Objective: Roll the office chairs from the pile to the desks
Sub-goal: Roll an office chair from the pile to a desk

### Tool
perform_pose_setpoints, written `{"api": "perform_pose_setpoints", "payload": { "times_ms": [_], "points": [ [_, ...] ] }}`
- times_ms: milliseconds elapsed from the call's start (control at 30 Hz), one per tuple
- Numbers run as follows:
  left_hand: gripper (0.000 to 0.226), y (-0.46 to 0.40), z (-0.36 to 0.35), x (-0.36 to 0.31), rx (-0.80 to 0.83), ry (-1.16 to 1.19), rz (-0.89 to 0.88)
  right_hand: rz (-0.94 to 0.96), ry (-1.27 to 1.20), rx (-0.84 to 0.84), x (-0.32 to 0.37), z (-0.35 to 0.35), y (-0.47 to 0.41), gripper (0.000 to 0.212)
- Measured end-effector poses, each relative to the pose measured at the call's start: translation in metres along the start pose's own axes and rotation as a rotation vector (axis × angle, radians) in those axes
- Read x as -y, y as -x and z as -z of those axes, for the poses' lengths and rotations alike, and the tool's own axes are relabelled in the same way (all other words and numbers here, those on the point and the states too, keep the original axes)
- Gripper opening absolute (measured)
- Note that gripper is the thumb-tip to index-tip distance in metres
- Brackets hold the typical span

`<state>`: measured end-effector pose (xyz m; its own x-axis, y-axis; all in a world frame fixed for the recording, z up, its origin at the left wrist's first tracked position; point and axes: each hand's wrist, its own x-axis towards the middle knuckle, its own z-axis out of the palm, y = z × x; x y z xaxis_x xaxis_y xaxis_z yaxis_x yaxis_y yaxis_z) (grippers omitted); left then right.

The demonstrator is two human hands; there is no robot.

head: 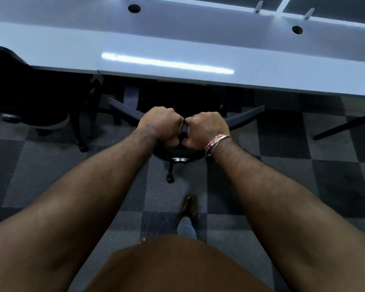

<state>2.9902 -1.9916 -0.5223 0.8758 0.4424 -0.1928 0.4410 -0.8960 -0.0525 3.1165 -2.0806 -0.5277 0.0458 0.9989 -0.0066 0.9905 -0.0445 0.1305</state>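
A black office chair stands right in front of me, its seat tucked under the white desk. Its curved backrest top spreads left and right from my hands. My left hand grips the top of the backrest at its middle, fingers curled over it. My right hand, with a thread bracelet at the wrist, grips the same edge right beside the left, knuckles almost touching. Below the hands a chrome hub and one castor leg of the chair show.
A second black office chair sits at the desk to the left, partly under it. A dark bar slants in at the right. The desk has two round cable holes. The floor is grey chequered carpet; my foot stands behind the chair.
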Motion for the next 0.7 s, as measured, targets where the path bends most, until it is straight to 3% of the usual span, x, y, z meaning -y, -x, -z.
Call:
{"api": "perform_pose_setpoints", "payload": {
  "times_ms": [467,700],
  "points": [
    [0.024,-0.121,0.021,0.009,0.001,0.055,0.062,0.056,-0.004,-0.023,-0.106,-0.016,-0.074,0.032],
    [0.015,-0.169,0.029,0.029,0.038,0.039,0.069,0.043,-0.044,-0.013,-0.139,-0.017,-0.113,0.029]
  ]
}}
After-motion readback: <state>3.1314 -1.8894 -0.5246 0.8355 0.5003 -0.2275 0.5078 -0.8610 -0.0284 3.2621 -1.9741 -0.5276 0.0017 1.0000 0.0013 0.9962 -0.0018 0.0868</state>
